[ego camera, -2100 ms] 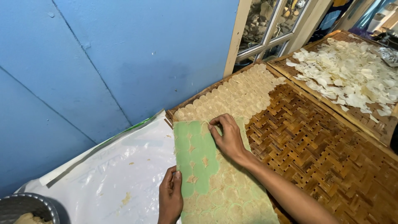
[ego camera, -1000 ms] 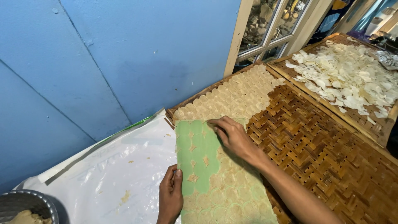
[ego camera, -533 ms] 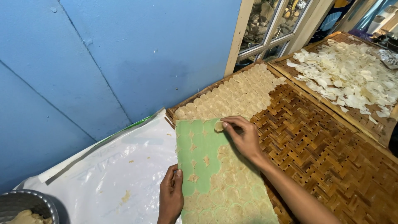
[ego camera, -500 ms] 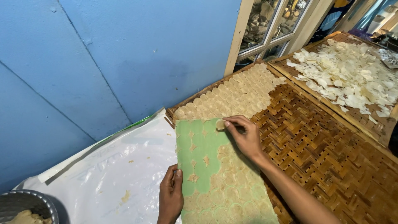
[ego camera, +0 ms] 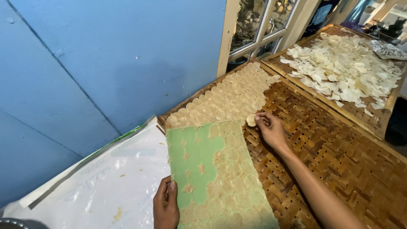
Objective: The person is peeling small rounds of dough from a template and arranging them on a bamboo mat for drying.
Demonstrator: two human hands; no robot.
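Pinched in your right hand (ego camera: 271,129) is one pale round wafer (ego camera: 251,120), the grip clamped on its edge just above the woven bamboo tray (ego camera: 339,148). Your left hand (ego camera: 166,208) lies flat, fingers together, pressing the near corner of one green sheet (ego camera: 199,157), holding nothing. Left of the right grip, that sheet carries many cut rounds, too many to count, with bare green patches on its left part. Beyond the grip, rows of rounds (ego camera: 229,95) lie on the tray. Two trays show; the far tray (ego camera: 381,123) holds loose white pieces. One white plastic sheet (ego camera: 106,186) lies left of your left hand. Compared with half a second ago, your right hand has left the green sheet's top edge and moved over the tray.
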